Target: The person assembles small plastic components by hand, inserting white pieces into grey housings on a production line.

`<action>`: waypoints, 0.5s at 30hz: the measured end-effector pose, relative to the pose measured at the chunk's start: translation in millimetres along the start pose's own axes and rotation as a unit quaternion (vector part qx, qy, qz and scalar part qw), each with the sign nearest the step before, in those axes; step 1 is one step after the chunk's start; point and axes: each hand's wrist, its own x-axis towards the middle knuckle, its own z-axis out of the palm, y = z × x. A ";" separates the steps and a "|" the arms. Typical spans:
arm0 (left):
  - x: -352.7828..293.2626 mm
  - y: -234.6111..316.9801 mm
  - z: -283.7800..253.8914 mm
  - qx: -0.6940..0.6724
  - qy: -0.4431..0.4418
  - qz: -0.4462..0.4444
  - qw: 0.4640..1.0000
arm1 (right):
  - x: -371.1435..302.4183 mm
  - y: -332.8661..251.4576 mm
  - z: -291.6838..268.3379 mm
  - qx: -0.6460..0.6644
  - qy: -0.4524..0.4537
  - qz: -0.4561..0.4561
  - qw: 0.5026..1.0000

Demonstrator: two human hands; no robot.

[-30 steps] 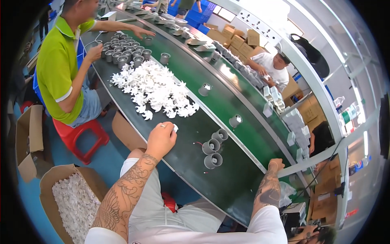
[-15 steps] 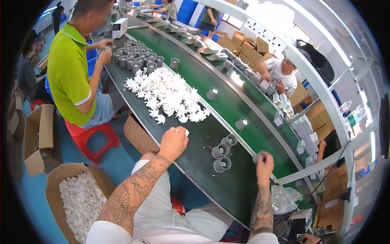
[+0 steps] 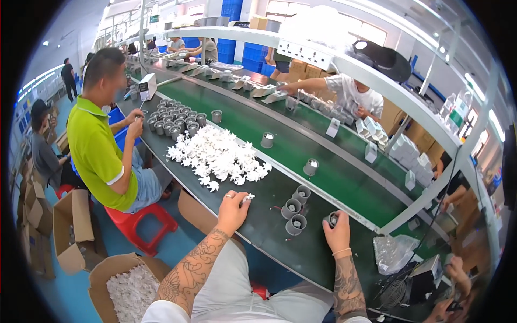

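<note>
With the middle of the view taken as the dial's centre, a person in a lime-green shirt [image 3: 97, 153] is seated at nine o'clock, with a cardboard box [image 3: 99, 277] filled with white pieces at eight. At ten o'clock a white box-shaped device [image 3: 148, 86] is marked with a dark panel, its markings too small to be read. Nearer, also at ten, many grey cups [image 3: 175, 119] are clustered beside a heap of white pieces [image 3: 218, 156], which is spread close in at nine.

At seven o'clock the fingers of the left hand [image 3: 232, 211] are drawn nearly together, and a small white piece [image 3: 248, 198] is pinched at their tips, above the edge of the dark worktop [image 3: 269, 239]. Three grey cups [image 3: 295, 224] are grouped at five o'clock, between the hands. Two more cups [image 3: 311, 167] are set apart on the green belt [image 3: 344, 188], at one and three.

Between four and five, the fingers of the right hand [image 3: 337, 232] are curled around a single grey cup [image 3: 332, 219], its mouth facing up; whether its base is rested on the worktop cannot be told. A clear plastic bag [image 3: 395, 253] is laid at four o'clock. Between two and three, a clear bottle [image 3: 460, 110] with a green label is stood on the white shelf.
</note>
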 end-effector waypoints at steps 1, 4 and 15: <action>-3.0 6.4 0.0 -0.027 -0.017 -0.072 0.997 | -3.0 -8.6 1.3 0.062 0.035 0.031 0.997; -21.5 40.2 10.0 -0.311 -0.066 -0.210 0.925 | -8.7 -15.0 12.2 0.377 0.066 0.127 0.915; -50.9 115.0 72.2 -0.494 -0.226 -0.176 0.821 | -10.2 -23.1 11.4 0.578 -0.125 0.235 0.772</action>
